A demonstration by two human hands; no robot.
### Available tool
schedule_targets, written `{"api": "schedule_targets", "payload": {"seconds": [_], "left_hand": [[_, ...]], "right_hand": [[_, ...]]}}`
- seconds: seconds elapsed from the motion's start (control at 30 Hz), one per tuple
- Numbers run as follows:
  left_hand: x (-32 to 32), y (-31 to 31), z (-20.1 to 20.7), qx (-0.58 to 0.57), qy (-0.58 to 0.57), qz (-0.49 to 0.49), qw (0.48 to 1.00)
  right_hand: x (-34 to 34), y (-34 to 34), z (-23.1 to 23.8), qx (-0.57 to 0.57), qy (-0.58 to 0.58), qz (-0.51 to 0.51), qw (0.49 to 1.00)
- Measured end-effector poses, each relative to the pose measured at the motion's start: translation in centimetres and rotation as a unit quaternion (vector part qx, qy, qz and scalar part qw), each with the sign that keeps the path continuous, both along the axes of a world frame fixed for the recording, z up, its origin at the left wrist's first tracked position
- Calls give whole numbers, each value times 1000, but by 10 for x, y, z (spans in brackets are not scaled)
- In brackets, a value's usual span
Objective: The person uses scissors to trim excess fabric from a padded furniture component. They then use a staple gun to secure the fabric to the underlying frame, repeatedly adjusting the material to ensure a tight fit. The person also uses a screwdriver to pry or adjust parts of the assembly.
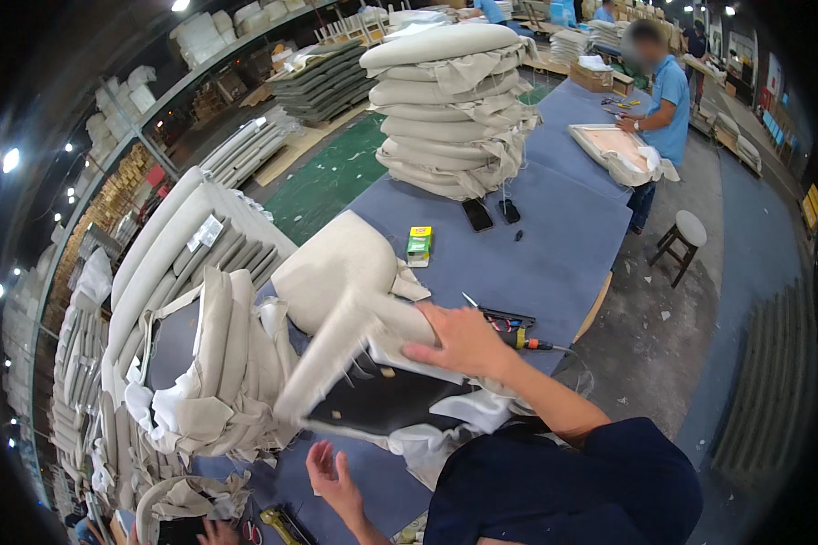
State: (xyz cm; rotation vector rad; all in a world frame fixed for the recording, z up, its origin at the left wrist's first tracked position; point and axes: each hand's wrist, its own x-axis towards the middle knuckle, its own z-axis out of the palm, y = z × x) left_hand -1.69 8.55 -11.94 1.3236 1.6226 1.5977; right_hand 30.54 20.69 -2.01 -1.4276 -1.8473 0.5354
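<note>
My right hand (pixel 463 343) grips the top edge of a beige upholstered chair panel (pixel 323 354), fingers over its padded rim and thumb on the inner side. The panel stands tilted on the blue-covered table, its dark backing (pixel 382 398) facing me and loose white and beige cloth hanging from its lower edge. Below the panel, my left hand (pixel 334 480) is held open, its fingers apart and touching nothing. Behind the panel lies a rounded beige cushion piece (pixel 336 268). Beyond my right hand are a power tool (pixel 523 340) with a cord and a pointed tool (pixel 470 300).
Stacked beige cushions (pixel 454 118) stand at the far side, near a phone (pixel 477 215) and a green-yellow box (pixel 419 245). More upholstered pieces (pixel 223 363) crowd the left. A stapler-like tool (pixel 282 525) lies near another person's hands (pixel 216 532). A co-worker (pixel 668 104) and stool (pixel 689 229) are right.
</note>
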Motion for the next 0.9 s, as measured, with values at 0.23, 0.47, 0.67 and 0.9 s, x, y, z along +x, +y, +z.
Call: {"api": "schedule_targets", "payload": {"seconds": [0.23, 0.47, 0.67, 0.9], "left_hand": [[11, 6, 31, 27, -71, -7, 997], [27, 68, 110, 92, 47, -105, 989], [23, 118, 129, 160, -73, -147, 973], [-12, 100, 151, 106, -62, -184, 975]], "right_hand": [[-24, 15, -43, -10, 94, 23, 995], [-95, -41, -23, -31, 198, 8, 980], [-138, -109, -1, -6, 222, 153, 963], [-120, -37, 38, 51, 193, 250, 947]]}}
